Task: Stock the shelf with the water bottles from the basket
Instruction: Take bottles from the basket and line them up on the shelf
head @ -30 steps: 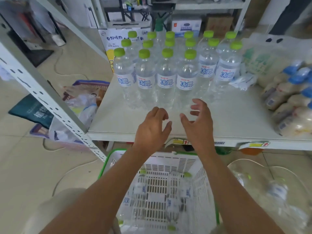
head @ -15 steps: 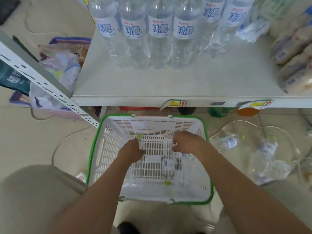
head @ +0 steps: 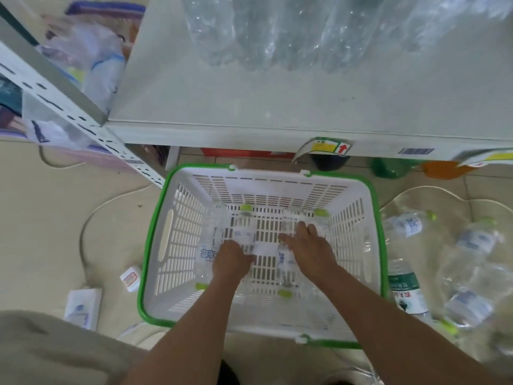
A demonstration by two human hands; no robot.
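Observation:
A white basket with a green rim (head: 155,218) stands on the floor below the shelf (head: 249,107). Several clear water bottles with lime caps lie inside it; one with a blue label (head: 206,254) rests at the left. My left hand (head: 231,261) is down in the basket, fingers curled over a bottle (head: 245,232). My right hand (head: 309,247) lies beside it, thumb and fingers spanning another bottle (head: 286,263). The bases of several stocked bottles (head: 263,31) stand blurred at the back of the shelf.
More bottles lie loose in clear wrap (head: 472,245) on the floor at the right, with a green-labelled bottle (head: 405,290) against the basket. A perforated shelf upright (head: 55,107) slants at the left. A white plug (head: 130,277) and cable lie at the left.
My hands dropped from the shelf's front edge into the basket and settled onto bottles. My view tilted down, so the stocked bottles slid to the top of the frame.

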